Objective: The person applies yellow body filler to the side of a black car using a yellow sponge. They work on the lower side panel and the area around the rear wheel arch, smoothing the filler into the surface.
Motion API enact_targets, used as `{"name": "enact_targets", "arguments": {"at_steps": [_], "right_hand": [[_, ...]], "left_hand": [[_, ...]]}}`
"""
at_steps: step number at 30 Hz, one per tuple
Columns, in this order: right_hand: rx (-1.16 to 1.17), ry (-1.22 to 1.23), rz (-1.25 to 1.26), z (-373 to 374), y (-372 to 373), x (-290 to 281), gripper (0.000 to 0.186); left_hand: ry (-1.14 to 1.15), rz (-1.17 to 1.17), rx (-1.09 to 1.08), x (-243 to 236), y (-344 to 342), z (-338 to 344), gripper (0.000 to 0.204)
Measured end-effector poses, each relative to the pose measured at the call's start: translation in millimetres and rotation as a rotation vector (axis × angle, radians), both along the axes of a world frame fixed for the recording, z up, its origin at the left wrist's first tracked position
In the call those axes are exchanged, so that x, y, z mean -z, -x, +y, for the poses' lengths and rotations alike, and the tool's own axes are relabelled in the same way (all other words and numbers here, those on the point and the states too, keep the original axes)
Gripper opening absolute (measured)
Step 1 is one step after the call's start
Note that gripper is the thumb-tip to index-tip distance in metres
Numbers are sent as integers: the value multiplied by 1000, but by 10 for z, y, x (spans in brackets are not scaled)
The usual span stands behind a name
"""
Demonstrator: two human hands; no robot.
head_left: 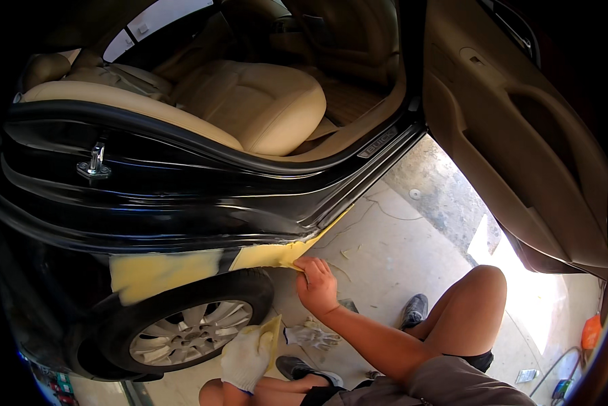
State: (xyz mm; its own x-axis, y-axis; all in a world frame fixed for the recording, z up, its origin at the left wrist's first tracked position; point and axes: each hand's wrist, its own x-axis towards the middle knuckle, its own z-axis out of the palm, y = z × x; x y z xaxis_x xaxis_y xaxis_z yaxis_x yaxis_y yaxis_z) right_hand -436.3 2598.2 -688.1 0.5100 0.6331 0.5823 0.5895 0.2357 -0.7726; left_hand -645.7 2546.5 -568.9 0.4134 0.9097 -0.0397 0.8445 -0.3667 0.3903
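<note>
My right hand (pixel 315 284), bare, has its fingers curled at the lower edge of a yellow filler patch (pixel 263 254) on the black car's sill; what they hold, if anything, is too small to make out. My left hand (pixel 243 358), in a white glove, grips a flat yellow board (pixel 270 335) beside the rear wheel (pixel 189 331). Another yellow patch (pixel 162 271) covers the panel above the wheel arch. A white glove (pixel 310 336) lies on the floor between my hands.
The open car door (pixel 520 135) stands at the right, and the cream seat (pixel 263 108) shows inside. My bent legs (pixel 473 311) are below on the concrete floor (pixel 378 230). An orange object (pixel 590 330) and a hose (pixel 554 372) lie at the lower right.
</note>
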Motion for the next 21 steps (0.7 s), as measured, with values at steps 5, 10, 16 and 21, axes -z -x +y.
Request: {"name": "enact_targets", "arguments": {"at_steps": [5, 10, 16, 21], "right_hand": [[-28, 273, 443, -257, -261, 258, 21], [-376, 262, 1519, -495, -352, 182, 25], [-678, 245, 1527, -616, -182, -104, 27], [-838, 436, 1091, -664, -196, -97, 28]], "left_hand": [[137, -213, -77, -35, 62, 47, 32], [644, -1098, -364, 98, -79, 39, 33], [1102, -1531, -455, 373, -510, -93, 47], [951, -1614, -515, 392, -616, -54, 49]]}}
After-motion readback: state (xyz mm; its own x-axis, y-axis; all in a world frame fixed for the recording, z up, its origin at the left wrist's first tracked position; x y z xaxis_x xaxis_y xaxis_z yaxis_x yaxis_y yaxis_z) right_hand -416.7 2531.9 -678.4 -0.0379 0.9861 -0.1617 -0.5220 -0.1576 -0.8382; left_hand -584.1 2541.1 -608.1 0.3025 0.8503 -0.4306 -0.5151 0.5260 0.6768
